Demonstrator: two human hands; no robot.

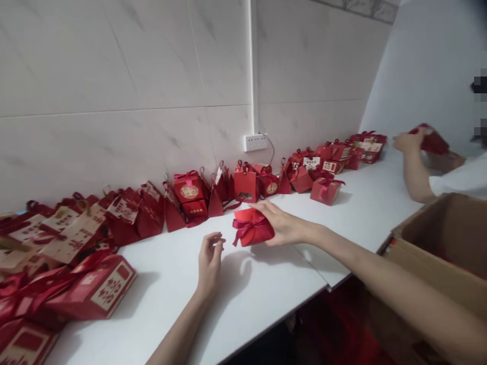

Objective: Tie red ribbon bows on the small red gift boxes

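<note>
A small red gift box (253,228) with a dark red ribbon bow is held just above the white table (266,284). My right hand (279,223) grips it from the right side, its fingers partly hidden behind the box. To the left of the box, my left hand (211,258) hovers over the table with its fingers loosely curled and apart, holding nothing. Beyond both hands stands a stacked pair of red boxes (189,187) with gold lettering. Another red box with a bow (326,190) sits alone farther right.
Many red gift boxes (139,210) line the wall, and larger ribboned ones (99,289) crowd the left. A cardboard box (418,258) stands at the right by the table edge. Behind it a co-worker's hand (411,139) holds a red box. A socket strip (255,142) is on the wall.
</note>
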